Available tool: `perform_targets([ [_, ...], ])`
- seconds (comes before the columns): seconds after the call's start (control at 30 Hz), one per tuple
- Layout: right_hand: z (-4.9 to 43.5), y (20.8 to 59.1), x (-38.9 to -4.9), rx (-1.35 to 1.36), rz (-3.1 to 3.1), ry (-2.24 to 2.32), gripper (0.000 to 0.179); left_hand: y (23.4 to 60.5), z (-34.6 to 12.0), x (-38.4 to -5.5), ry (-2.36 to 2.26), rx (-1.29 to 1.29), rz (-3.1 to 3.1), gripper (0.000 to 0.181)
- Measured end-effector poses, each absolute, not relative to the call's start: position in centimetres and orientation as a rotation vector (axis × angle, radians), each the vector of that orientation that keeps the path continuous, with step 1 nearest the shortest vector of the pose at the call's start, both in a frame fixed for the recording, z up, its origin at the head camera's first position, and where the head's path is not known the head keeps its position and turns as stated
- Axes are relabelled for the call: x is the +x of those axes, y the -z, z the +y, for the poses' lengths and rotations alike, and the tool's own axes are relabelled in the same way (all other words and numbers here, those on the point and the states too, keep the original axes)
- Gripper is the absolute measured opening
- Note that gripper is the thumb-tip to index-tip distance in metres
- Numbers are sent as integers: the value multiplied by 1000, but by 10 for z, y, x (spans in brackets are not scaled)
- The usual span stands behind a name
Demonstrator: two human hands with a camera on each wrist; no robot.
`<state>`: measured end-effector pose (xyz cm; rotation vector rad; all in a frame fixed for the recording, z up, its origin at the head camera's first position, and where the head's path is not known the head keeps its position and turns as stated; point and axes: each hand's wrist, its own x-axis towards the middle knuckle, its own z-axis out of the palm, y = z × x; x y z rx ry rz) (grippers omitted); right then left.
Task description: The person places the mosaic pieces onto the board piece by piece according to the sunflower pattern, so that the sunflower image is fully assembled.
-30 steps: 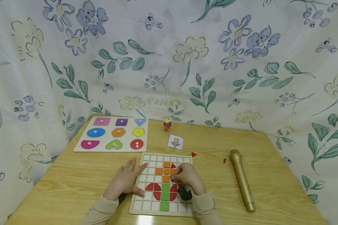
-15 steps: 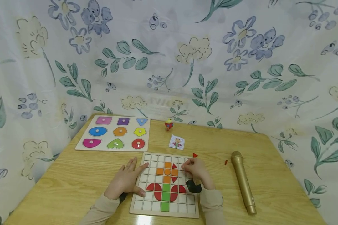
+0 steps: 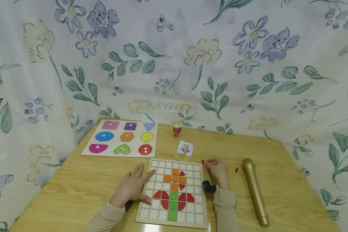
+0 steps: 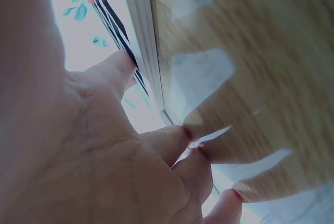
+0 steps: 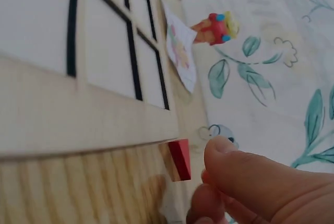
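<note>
A wooden grid board (image 3: 143, 212) lies on the table, with orange, green and red pieces forming a flower in its cells. My left hand (image 3: 131, 189) lies spread at the board's left edge, its thumb over the frame; in the left wrist view the left hand (image 4: 120, 145) has other fingertips on the wood tabletop. My right hand (image 3: 218, 170) is at the board's upper right corner, beside a loose red triangle (image 3: 203, 162). In the right wrist view the red triangle (image 5: 180, 160) stands slightly apart from the thumb and bent fingers of the right hand (image 5: 250, 182).
Behind the board lie a small pattern card (image 3: 185, 148) and a toy figure (image 3: 177, 129). A knobbed shape puzzle (image 3: 136, 153) sits at the back left. To the right are a small red piece (image 3: 236, 169) and a gold microphone (image 3: 256, 191). A floral curtain (image 3: 168, 64) hangs behind the table.
My right hand has let go of a red triangle below the right orange square and moved right and away, off the board, to the loose red triangle. The left hand stays on the board edge.
</note>
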<state>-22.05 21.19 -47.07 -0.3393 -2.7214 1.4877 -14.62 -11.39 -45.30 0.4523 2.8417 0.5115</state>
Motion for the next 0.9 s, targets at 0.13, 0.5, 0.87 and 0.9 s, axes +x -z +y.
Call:
perform_targets([
  [0.13, 213, 473, -226, -316, -2811, -1331, 30, 452, -112, -145, -513, 451, 2846, 109],
  [0.5, 209, 472, -230, -200, -2898, -1107, 15, 457, -115, -147, -501, 457, 2862, 110],
  [0.87, 209, 467, -220, -57, -2878, -1120, 7, 457, -116, -148, -517, 464, 2847, 111],
  [0.9, 209, 467, -219, -62, -2877, -1104, 5, 457, -116, -148, -513, 469, 2843, 111],
])
